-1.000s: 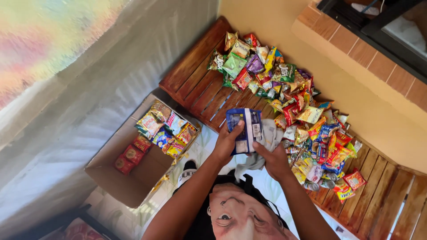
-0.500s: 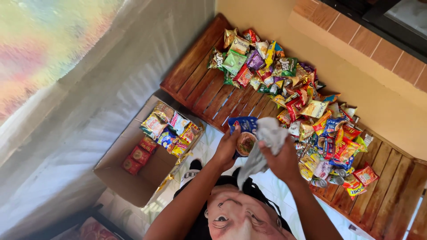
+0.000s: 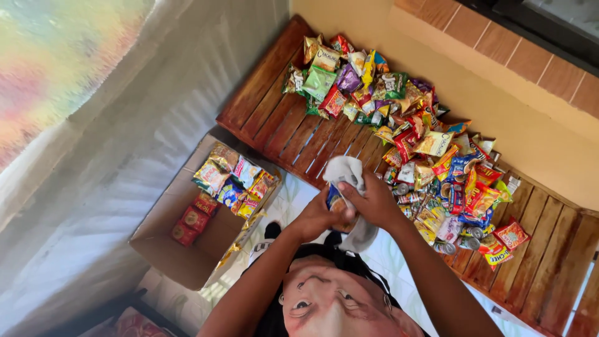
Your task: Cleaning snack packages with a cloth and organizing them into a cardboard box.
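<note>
Blue snack packet (image 3: 336,201) pinched in left hand (image 3: 314,218) fingers, right hand (image 3: 373,201) gripping white cloth (image 3: 347,171) over it, both arms extended.

Wooden slatted bench (image 3: 281,125) bearing a heap of snack packets (image 3: 412,137); beside it, an open cardboard box (image 3: 181,249) holding packets (image 3: 231,181).

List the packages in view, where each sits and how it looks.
Colourful snack packets: heaped along the wooden slatted bench.
Yellow and blue packets: in the brown cardboard box, upper end.
Red packs: in the box, below them.
Blue packet: between both hands, under a white cloth.
</note>
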